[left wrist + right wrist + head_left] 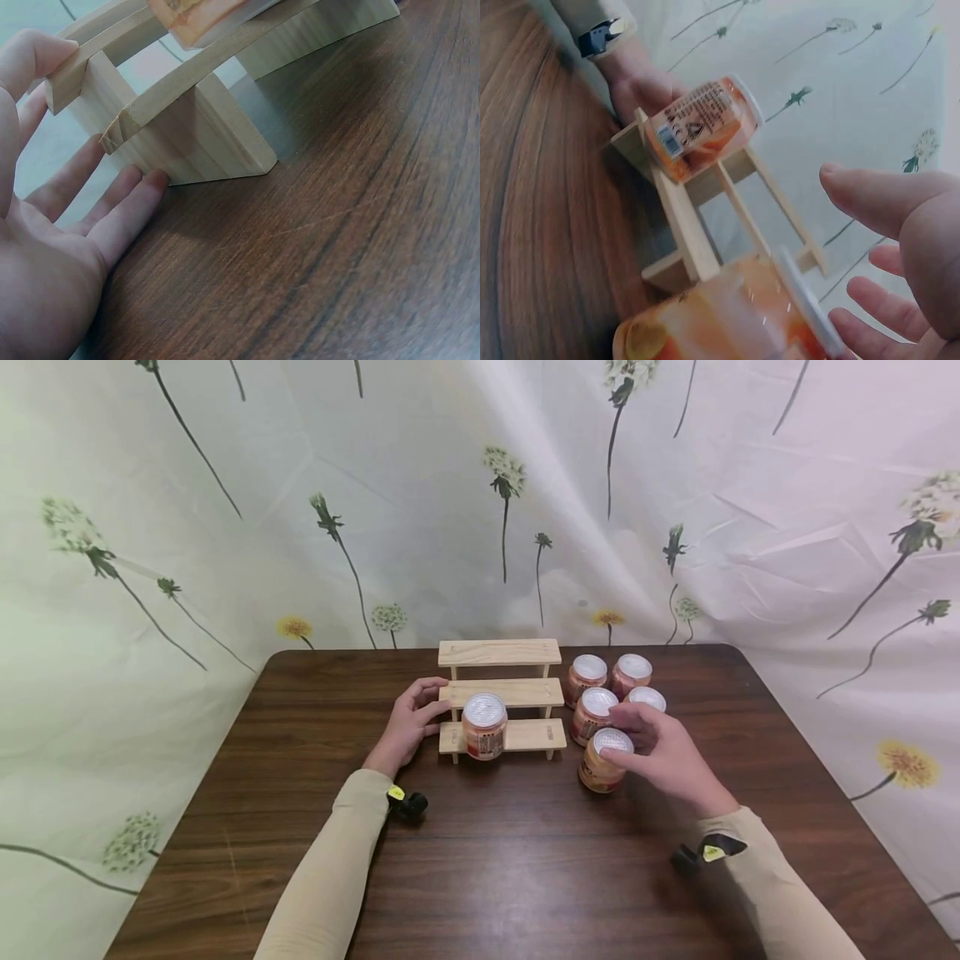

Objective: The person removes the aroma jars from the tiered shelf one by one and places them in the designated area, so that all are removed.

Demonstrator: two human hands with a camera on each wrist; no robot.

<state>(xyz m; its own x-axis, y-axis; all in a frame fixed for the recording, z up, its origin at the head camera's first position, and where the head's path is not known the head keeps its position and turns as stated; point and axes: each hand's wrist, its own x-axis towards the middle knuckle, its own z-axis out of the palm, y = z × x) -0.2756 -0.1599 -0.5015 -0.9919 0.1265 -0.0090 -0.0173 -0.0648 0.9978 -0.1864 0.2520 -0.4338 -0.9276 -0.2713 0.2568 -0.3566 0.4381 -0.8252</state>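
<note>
A pale wooden three-step rack point(528, 693) stands on the table, with a white-lidded jar point(484, 731) of orange contents on the left half of its lowest step. My left hand point(408, 722) is at the rack's left end. Its thumb lies at a step's end and its fairly straight fingers touch the side panel point(217, 131). Over the front jar point(602, 772) of a group on the right, my right hand point(660, 752) spreads thumb and fingers around the lid. In the right wrist view, those fingers point(885, 311) are straight and parted beside a jar point(727, 319).
Several more jars with white lids, among them one at the back point(589, 670) and one just behind the front jar point(596, 714), stand close together right of the rack. Behind the brown wooden table point(480, 877) hangs a dandelion-printed cloth point(450, 527).
</note>
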